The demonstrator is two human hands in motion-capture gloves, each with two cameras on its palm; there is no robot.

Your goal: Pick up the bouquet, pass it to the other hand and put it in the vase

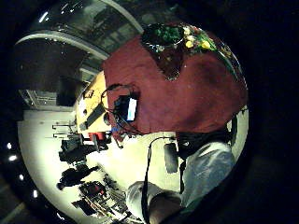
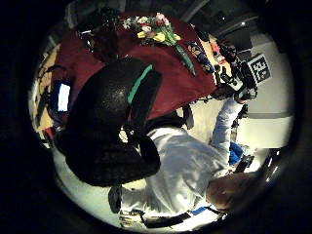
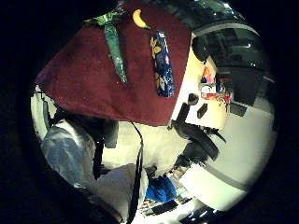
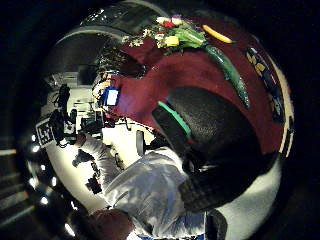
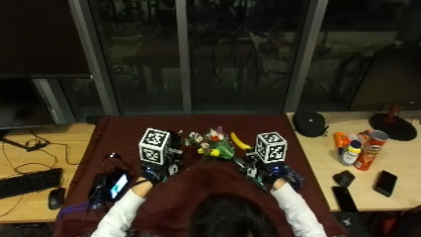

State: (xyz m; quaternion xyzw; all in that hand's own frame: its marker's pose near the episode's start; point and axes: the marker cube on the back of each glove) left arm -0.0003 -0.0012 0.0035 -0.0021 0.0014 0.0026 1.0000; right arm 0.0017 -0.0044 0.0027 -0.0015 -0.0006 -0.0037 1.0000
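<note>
The bouquet (image 5: 212, 143) of mixed flowers with a green wrapped stem (image 3: 116, 46) lies on the dark red tablecloth (image 5: 197, 182), near the table's middle. The dark glass vase (image 1: 168, 51) stands just left of it, partly hidden behind my left hand's cube in the outside view. My left hand (image 5: 152, 174) hovers over the cloth in front of the vase, fingers relaxed, holding nothing. My right hand (image 5: 271, 177) hovers right of the bouquet's stem end, also relaxed and empty. Neither hand touches the bouquet.
A banana (image 5: 240, 141) lies just right of the flowers. A blue patterned pouch (image 3: 161, 63) sits by the cloth's right edge and a lit phone (image 5: 118, 182) by its left edge. Cans and bottles (image 5: 358, 148) stand on the wooden table at right.
</note>
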